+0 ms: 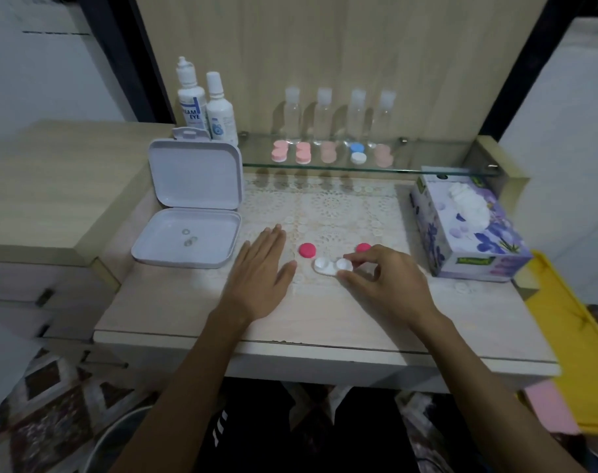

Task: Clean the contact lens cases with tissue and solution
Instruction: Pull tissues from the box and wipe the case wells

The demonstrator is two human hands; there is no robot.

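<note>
Nearest us, our left hand [260, 280] lies flat on the desk [174, 312], fingers straight and holding nothing. Our right hand [386, 283] pinches the right end of the open white lens case [331, 266] between thumb and fingertips; the case rests on the lace mat [341, 213]. Two pink caps [307, 250] sit just behind it, one partly hidden by our fingers. To the left an open white box [188, 238] holds lenses; to the right stands a tissue box [468, 230]. Farther back, the glass shelf [427, 165] carries more closed lens cases [302, 153], and two solution bottles [219, 110] stand behind the box.
</note>
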